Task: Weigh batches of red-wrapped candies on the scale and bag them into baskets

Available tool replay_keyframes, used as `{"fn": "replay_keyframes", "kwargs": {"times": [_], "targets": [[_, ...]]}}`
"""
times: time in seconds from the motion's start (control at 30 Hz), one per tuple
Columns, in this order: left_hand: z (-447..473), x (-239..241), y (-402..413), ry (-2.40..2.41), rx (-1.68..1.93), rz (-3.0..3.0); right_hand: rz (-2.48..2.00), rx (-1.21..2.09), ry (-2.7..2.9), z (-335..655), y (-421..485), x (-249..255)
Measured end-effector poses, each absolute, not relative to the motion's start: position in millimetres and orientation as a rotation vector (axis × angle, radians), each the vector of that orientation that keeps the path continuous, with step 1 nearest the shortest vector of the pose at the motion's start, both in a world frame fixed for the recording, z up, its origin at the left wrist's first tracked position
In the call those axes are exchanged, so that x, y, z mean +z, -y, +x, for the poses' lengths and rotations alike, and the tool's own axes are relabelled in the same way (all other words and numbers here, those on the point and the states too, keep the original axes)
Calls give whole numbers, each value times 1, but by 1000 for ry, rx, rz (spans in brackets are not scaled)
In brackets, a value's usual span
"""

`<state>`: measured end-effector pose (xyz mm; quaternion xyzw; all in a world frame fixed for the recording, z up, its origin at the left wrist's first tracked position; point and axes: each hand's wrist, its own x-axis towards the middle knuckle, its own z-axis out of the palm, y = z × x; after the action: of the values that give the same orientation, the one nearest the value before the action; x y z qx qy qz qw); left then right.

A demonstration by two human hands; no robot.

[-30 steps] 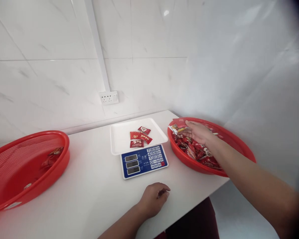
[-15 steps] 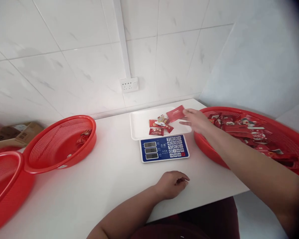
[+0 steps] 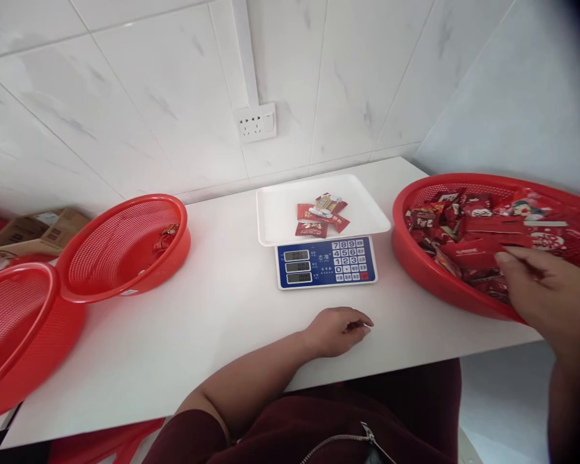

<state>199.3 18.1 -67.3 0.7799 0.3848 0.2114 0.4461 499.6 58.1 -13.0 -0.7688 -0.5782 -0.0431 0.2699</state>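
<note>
The right grip (image 3: 553, 293) pinches the end of a flat red packet (image 3: 471, 253), which looks light, bendy and easiest held there, while the left grip (image 3: 336, 332) curls loosely.

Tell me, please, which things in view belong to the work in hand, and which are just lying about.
Seemingly in use:
right hand, pinching a red packet
right basket, below it
scale
tray on the scale, bearing packets

Seemingly just around:
left baskets, untouched
box
socket
</note>
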Motion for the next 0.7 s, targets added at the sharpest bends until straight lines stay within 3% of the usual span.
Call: {"fn": "replay_keyframes", "kwargs": {"times": [0.7], "targets": [[201,-52,-13,-1023,615,1865,-2110,128,1635,472,-58,7]]}}
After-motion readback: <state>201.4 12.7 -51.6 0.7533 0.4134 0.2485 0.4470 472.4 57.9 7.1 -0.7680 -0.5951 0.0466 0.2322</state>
